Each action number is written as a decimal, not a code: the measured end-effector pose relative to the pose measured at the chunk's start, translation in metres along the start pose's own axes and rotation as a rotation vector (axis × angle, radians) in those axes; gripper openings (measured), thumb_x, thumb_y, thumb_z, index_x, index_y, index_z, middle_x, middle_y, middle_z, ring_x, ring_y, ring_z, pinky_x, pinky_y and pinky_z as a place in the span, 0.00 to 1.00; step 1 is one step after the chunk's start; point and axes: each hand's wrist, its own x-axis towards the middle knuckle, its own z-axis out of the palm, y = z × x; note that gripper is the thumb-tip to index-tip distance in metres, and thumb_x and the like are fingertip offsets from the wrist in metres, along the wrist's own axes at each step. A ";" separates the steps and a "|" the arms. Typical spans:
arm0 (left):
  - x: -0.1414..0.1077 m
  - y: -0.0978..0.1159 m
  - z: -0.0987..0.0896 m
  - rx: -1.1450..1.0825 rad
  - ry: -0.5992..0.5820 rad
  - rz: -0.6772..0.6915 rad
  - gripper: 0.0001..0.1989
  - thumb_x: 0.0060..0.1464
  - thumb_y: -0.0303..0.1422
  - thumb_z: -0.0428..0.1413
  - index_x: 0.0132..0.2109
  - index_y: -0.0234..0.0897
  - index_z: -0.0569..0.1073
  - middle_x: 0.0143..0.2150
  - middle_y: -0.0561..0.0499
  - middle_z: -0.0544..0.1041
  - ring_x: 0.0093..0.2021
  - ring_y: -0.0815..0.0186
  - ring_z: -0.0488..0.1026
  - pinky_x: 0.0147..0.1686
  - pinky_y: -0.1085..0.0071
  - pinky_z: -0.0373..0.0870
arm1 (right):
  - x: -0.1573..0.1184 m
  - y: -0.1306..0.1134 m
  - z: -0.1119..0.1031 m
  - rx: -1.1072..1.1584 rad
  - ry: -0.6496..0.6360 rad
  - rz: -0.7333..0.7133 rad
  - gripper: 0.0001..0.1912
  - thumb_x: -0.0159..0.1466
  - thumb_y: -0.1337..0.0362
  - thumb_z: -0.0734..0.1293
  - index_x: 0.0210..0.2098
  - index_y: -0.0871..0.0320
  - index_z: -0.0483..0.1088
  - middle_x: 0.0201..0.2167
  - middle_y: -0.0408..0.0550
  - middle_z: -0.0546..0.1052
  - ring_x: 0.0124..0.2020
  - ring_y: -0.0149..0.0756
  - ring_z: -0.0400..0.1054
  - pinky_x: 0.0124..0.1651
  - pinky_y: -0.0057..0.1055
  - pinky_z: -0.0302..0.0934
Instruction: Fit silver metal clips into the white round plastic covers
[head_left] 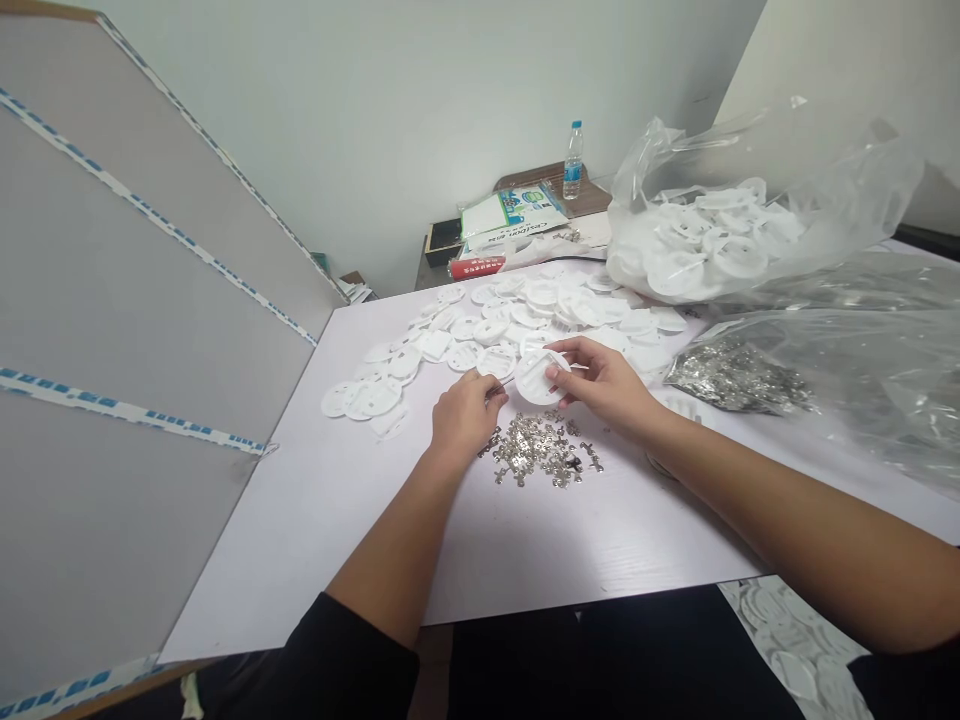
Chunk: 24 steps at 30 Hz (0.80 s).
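Observation:
My right hand (600, 380) grips a round white plastic disc (538, 377) by its right edge, thumb on its face and fingers behind. The disc is tilted toward me above the table. Just left of it, my left hand (466, 408) is closed in a pinch. A thin, shiny metal piece (505, 381) sticks out from those fingers toward the disc; its full shape is hidden. Beneath both hands lies a loose pile of small metal clips (532, 448). Many similar white discs (540, 300) are spread behind my hands.
A clear bag of white discs (739, 240) stands at the back right, with a bag of metal parts (739, 378) before it. A grey partition (150, 260) borders the white table (360, 540) at left. Behind are a water bottle (573, 162) and packets (517, 212).

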 end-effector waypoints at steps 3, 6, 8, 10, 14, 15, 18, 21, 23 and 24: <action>0.001 0.000 -0.001 0.009 -0.010 -0.017 0.06 0.60 0.31 0.59 0.33 0.42 0.77 0.39 0.50 0.79 0.36 0.60 0.73 0.30 0.66 0.58 | -0.001 -0.001 0.001 0.053 0.008 0.045 0.18 0.61 0.59 0.74 0.49 0.54 0.70 0.40 0.47 0.70 0.36 0.36 0.73 0.40 0.40 0.79; 0.001 -0.001 -0.002 -0.071 -0.011 -0.040 0.04 0.59 0.31 0.58 0.36 0.43 0.78 0.41 0.51 0.81 0.40 0.58 0.75 0.35 0.65 0.63 | -0.001 -0.003 0.002 0.099 0.015 0.067 0.15 0.62 0.62 0.72 0.48 0.53 0.70 0.39 0.47 0.71 0.38 0.37 0.74 0.44 0.42 0.79; 0.000 -0.003 -0.002 -0.154 0.008 -0.016 0.04 0.59 0.30 0.58 0.38 0.43 0.78 0.42 0.51 0.82 0.42 0.58 0.76 0.39 0.64 0.66 | -0.001 -0.004 0.002 0.126 0.019 0.088 0.13 0.63 0.63 0.72 0.47 0.53 0.70 0.40 0.47 0.72 0.38 0.36 0.74 0.46 0.43 0.79; 0.000 -0.004 -0.001 -0.242 0.035 0.009 0.04 0.58 0.30 0.59 0.39 0.42 0.78 0.42 0.50 0.82 0.43 0.59 0.76 0.41 0.63 0.68 | 0.000 -0.005 0.003 0.144 0.027 0.106 0.12 0.62 0.64 0.71 0.46 0.54 0.70 0.40 0.47 0.72 0.38 0.36 0.74 0.46 0.42 0.79; 0.002 -0.007 -0.001 -0.491 0.097 -0.050 0.05 0.57 0.32 0.61 0.41 0.41 0.80 0.42 0.48 0.82 0.39 0.62 0.76 0.40 0.65 0.71 | 0.000 -0.004 0.002 0.143 0.025 0.094 0.11 0.62 0.62 0.71 0.42 0.55 0.67 0.42 0.48 0.72 0.39 0.36 0.74 0.44 0.39 0.79; 0.002 -0.007 -0.001 -0.568 0.122 -0.070 0.06 0.56 0.33 0.61 0.41 0.40 0.80 0.43 0.48 0.82 0.39 0.63 0.76 0.40 0.65 0.71 | 0.000 -0.003 0.002 0.128 0.016 0.086 0.12 0.62 0.61 0.71 0.41 0.55 0.66 0.43 0.48 0.72 0.39 0.36 0.75 0.43 0.39 0.79; 0.003 -0.004 -0.002 -0.788 0.203 -0.077 0.09 0.55 0.36 0.63 0.42 0.39 0.80 0.45 0.46 0.82 0.38 0.65 0.75 0.39 0.67 0.72 | -0.001 0.000 0.003 0.067 -0.017 0.063 0.15 0.62 0.58 0.71 0.40 0.54 0.61 0.44 0.48 0.72 0.37 0.36 0.75 0.38 0.39 0.79; -0.001 0.003 -0.002 -0.910 0.231 -0.037 0.11 0.52 0.37 0.65 0.42 0.39 0.79 0.43 0.47 0.81 0.36 0.67 0.74 0.37 0.69 0.72 | -0.003 0.004 0.006 0.048 -0.053 0.025 0.19 0.62 0.60 0.71 0.46 0.51 0.58 0.42 0.45 0.71 0.33 0.34 0.74 0.34 0.39 0.78; -0.005 0.009 -0.001 -0.920 0.234 0.001 0.10 0.52 0.36 0.66 0.40 0.39 0.80 0.39 0.48 0.81 0.33 0.68 0.72 0.35 0.69 0.72 | -0.006 0.005 0.008 0.001 -0.104 -0.014 0.18 0.62 0.61 0.70 0.47 0.50 0.60 0.41 0.44 0.71 0.31 0.32 0.72 0.33 0.38 0.78; -0.007 0.011 -0.001 -0.910 0.236 0.023 0.09 0.52 0.36 0.66 0.40 0.39 0.80 0.37 0.49 0.80 0.31 0.69 0.70 0.33 0.70 0.70 | -0.007 0.005 0.009 -0.053 -0.132 -0.033 0.14 0.63 0.61 0.69 0.45 0.51 0.62 0.39 0.44 0.72 0.30 0.31 0.71 0.32 0.37 0.77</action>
